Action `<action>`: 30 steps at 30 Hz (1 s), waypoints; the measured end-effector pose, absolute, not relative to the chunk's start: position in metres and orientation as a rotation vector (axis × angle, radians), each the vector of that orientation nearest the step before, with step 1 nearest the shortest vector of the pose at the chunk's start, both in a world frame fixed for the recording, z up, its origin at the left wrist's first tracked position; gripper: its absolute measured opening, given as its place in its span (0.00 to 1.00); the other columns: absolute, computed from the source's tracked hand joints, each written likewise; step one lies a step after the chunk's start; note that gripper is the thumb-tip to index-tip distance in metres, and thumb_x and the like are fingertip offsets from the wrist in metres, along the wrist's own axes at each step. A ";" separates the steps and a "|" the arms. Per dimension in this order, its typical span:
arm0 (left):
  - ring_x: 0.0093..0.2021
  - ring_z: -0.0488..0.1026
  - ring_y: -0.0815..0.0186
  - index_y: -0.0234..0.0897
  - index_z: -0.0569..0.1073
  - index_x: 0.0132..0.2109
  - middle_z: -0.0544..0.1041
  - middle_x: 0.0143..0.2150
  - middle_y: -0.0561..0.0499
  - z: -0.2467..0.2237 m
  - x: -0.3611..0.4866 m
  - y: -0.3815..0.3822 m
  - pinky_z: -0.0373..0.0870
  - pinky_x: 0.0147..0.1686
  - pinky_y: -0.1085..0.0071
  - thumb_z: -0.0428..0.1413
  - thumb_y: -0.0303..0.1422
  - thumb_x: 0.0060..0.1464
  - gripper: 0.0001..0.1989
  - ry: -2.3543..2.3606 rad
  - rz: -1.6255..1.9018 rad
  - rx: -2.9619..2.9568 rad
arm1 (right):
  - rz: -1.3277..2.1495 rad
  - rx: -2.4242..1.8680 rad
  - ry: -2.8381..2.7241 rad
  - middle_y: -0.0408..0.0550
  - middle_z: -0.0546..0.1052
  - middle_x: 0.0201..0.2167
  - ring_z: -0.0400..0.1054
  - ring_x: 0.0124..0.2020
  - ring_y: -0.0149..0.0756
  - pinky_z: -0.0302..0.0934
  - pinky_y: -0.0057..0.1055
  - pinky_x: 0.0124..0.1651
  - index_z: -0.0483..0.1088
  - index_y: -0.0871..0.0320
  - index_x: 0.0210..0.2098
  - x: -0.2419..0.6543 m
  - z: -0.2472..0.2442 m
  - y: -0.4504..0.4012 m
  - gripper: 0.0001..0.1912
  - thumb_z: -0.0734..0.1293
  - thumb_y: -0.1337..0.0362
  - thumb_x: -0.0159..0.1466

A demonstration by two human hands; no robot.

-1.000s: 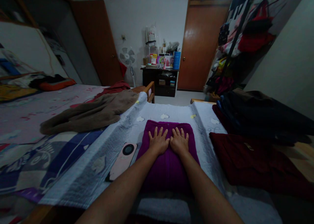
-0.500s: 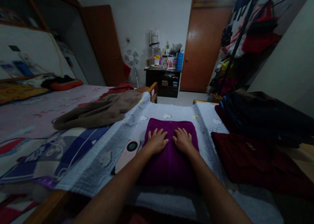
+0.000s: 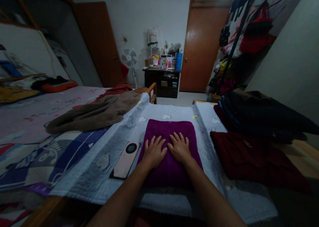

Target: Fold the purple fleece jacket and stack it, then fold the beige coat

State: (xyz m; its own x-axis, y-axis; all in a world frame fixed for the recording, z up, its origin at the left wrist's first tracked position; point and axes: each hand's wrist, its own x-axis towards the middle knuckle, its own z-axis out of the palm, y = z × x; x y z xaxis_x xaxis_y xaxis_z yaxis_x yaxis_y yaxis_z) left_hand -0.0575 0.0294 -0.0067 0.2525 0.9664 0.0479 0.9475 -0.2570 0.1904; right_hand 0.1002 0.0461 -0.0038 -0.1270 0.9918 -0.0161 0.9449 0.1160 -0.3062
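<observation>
A folded purple zip-up garment [image 3: 171, 177] lies on a light blue quilted cover [image 3: 129, 127] in front of me, its zip running down the middle. My left hand [image 3: 154, 152] rests flat on its left half with the fingers spread. On the right half, close beside the zip, my right hand [image 3: 178, 148] lies flat too, fingers apart. A pink phone [image 3: 126, 160] with a round black camera ring sits on the cover, left of the garment.
Folded dark red clothing [image 3: 254, 157] lies to the right, with a stack of dark clothes [image 3: 259, 112] behind it. A brown garment [image 3: 94, 111] is spread on the bed at left. Farther back stand a white fan [image 3: 129, 58] and a black cabinet [image 3: 152, 82].
Both hands have slid down the purple garment toward me, staying flat on it. The whole view has shifted slightly.
</observation>
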 end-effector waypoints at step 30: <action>0.70 0.47 0.51 0.45 0.59 0.67 0.54 0.71 0.49 -0.012 -0.055 0.027 0.45 0.65 0.45 0.40 0.44 0.64 0.27 1.862 0.165 2.413 | 0.357 -1.891 -2.161 0.43 0.51 0.70 0.36 0.71 0.46 0.28 0.51 0.68 0.55 0.50 0.67 0.101 -0.005 0.040 0.30 0.54 0.49 0.68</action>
